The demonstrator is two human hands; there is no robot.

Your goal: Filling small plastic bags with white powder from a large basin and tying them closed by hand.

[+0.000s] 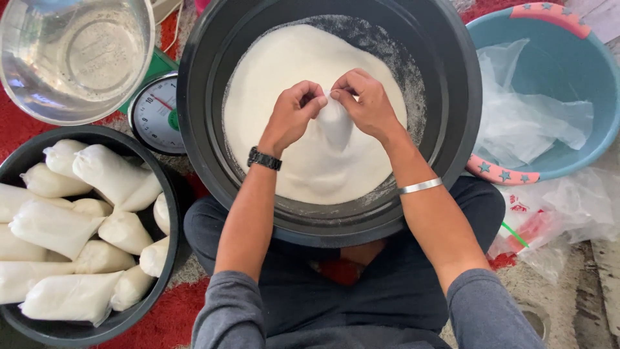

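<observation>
Black tub (200, 129): centre of the scene, resting over the seated person's crossed legs, holding a wide mound of white powder (278, 84) with bare dark floor showing at its far right.
Blue basin (581, 84): far right, just beside the tub, with a pink star-patterned rim and crumpled clear plastic sheets (529, 116) inside.
Black bowl (169, 213): near left, heaped with filled white packets (58, 226) lying across one another.
Glass bowl (77, 58): far left, clear, above the packet bowl.
Scale (155, 116): a round white dial between the glass bowl and the tub, its right edge hidden behind the tub's rim.
Loose plastic (568, 207): right of the person's knee, on the floor below the basin.
Bag (336, 123): small and clear, packed with powder, standing on the mound in the middle of the tub; its neck is hidden by the fingers.
Left hand (294, 113): over the mound, a black watch on the wrist, fingers curled and pinched on the bag's top from the left.
Right hand (368, 103): a silver bangle on the wrist, fingers pinched on the same top from the right, knuckles nearly meeting the left hand's.
</observation>
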